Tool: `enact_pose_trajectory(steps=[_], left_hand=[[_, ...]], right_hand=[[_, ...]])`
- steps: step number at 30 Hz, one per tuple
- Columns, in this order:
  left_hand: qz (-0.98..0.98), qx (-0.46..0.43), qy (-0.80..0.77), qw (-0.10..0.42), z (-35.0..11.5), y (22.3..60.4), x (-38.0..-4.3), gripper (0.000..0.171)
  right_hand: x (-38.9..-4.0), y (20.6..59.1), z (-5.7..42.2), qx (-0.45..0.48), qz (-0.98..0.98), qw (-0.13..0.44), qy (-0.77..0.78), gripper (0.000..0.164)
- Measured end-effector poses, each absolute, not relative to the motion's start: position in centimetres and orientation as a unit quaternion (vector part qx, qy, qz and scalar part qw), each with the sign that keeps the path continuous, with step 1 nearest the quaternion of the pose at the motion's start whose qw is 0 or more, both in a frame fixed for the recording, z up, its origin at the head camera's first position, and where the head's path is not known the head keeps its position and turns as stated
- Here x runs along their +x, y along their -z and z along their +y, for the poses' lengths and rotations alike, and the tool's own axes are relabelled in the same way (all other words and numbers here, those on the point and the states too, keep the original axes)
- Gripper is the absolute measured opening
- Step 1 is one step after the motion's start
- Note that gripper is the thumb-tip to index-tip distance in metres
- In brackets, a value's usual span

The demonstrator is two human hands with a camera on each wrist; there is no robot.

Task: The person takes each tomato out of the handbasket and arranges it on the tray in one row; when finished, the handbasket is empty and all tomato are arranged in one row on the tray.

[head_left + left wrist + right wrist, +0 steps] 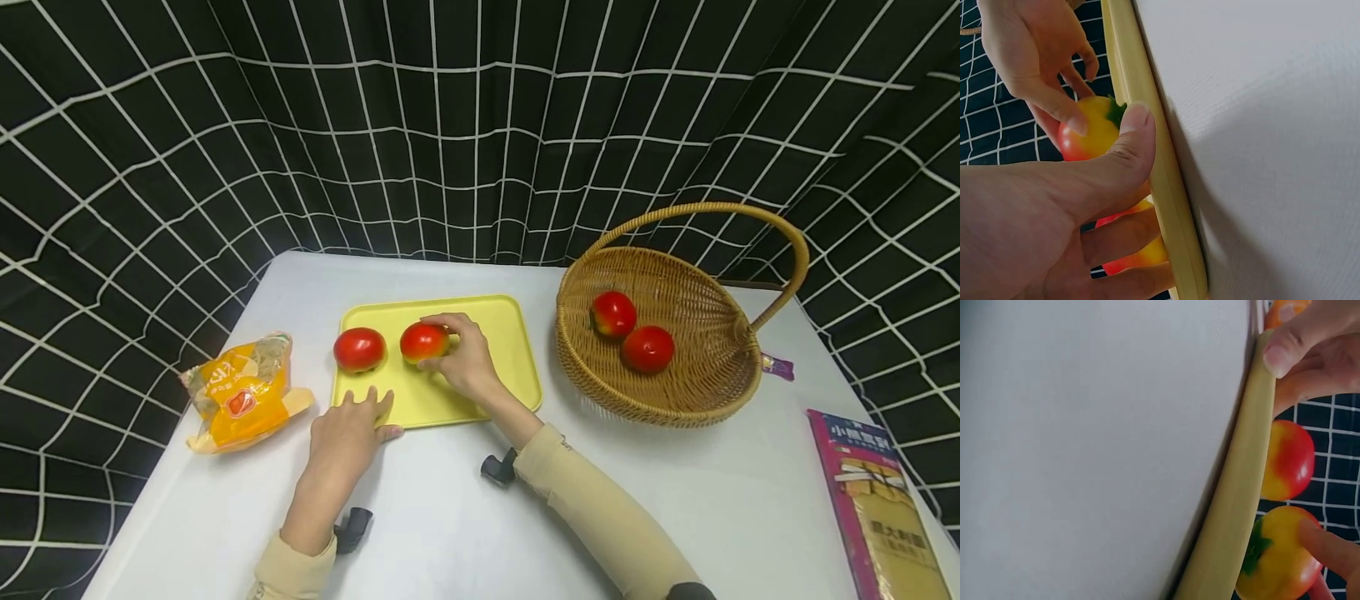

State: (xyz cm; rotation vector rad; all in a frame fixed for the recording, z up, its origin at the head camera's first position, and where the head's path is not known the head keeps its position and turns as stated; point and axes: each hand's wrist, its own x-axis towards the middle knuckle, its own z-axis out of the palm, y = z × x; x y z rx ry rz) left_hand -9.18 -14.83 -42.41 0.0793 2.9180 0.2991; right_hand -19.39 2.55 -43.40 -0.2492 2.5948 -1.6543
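Observation:
A yellow tray (480,367) lies on the white table with two tomatoes on it, red on top and yellow below. My right hand (467,360) grips the tomato (422,342) near the tray's middle, thumb on the near side and fingers behind; its green leafy top shows in both wrist views. To its left, the other tomato (359,349) sits by the tray's left edge. My left hand (348,433) rests at the near left corner with fingers spread, and in the left wrist view its thumb (1135,125) lies on the tray's rim.
A wicker basket (720,354) with a tall handle holds two red tomatoes (648,349) on the right. An orange food bag (243,400) lies left of the tray. A flat pasta packet (873,500) lies at the right edge, a small purple wrapper (777,367) behind the basket.

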Motion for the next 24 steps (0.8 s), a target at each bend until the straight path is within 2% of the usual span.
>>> enact_pose_trajectory(steps=[24], left_hand=[[0.99,0.026,-0.098,0.097,-14.9,42.6,-9.0,0.065]], right_hand=[[-20.5,43.7,0.7,-0.103,0.86,0.051,0.497,0.075]])
